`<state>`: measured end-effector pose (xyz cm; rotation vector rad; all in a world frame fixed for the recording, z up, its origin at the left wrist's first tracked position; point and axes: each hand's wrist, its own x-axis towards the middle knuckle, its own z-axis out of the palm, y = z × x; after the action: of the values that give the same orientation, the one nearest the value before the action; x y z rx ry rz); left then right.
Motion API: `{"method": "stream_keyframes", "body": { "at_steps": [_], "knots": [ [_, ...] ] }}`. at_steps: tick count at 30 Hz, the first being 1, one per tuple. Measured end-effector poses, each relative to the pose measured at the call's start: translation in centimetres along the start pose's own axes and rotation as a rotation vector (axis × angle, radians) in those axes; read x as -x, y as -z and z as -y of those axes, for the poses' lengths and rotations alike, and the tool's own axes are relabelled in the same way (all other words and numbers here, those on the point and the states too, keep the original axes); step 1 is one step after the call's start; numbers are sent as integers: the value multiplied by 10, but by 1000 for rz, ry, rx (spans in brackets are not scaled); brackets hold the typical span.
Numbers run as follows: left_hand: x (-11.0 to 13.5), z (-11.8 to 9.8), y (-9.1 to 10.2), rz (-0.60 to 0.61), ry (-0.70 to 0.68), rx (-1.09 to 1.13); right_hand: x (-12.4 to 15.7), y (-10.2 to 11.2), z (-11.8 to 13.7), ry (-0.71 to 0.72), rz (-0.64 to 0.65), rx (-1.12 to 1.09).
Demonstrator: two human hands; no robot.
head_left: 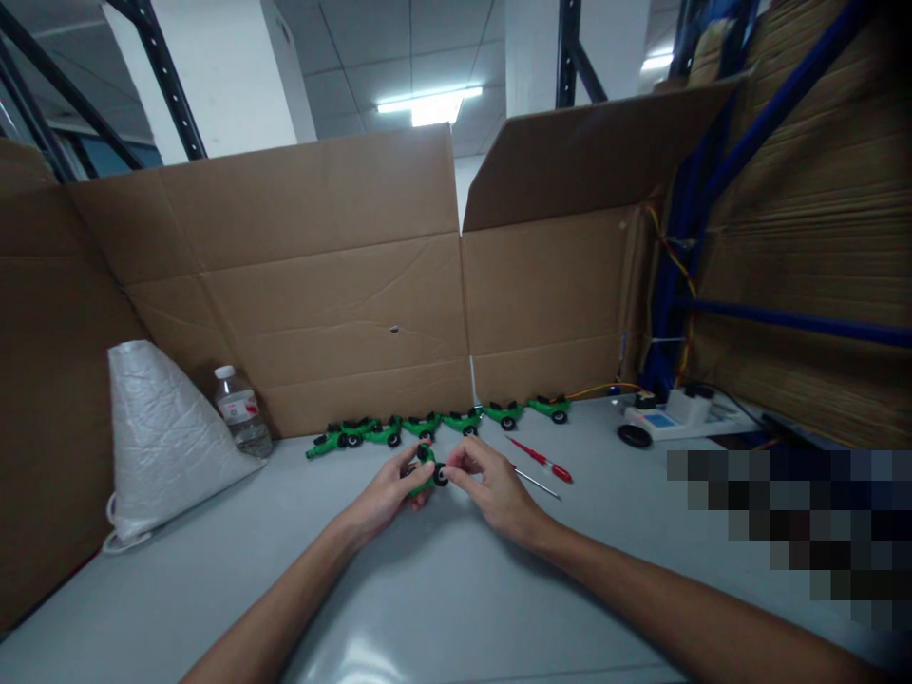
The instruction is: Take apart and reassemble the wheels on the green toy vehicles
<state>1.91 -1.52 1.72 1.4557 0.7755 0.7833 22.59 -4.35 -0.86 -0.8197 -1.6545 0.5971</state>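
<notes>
My left hand (389, 494) and my right hand (491, 489) meet over the grey table, both pinched on a small green toy vehicle with black wheels (429, 471). The left fingers wrap its body; the right fingertips press at a wheel on its right side. Behind my hands, a row of several finished green toy vehicles (434, 425) stands along the foot of the cardboard wall. A red-handled screwdriver (542, 461) lies just right of my right hand, and a thin metal rod (538, 484) lies beside it.
A cardboard wall (342, 285) encloses the back and left of the grey table (456, 589). A white bag (161, 442) and a water bottle (242, 410) stand at the left. A white device with wires (670, 418) and a loose black wheel (634, 436) sit at the right.
</notes>
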Motion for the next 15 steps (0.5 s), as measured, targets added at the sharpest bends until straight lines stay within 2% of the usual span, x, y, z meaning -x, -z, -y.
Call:
{"method": "stream_keyframes", "body": {
  "at_steps": [4,8,11,15],
  "knots": [
    [1,-1,-1,28,0,27,-1,0,-2,-99,13,-75],
    [3,1,4,45,20,20,0,-2,-8,-199,175,-198],
    [6,2,8,74,36,-1,4,-7,-8,-228,260,-265],
    [9,0,8,104,24,-28,8,-11,-3,-189,245,-208]
  ]
}}
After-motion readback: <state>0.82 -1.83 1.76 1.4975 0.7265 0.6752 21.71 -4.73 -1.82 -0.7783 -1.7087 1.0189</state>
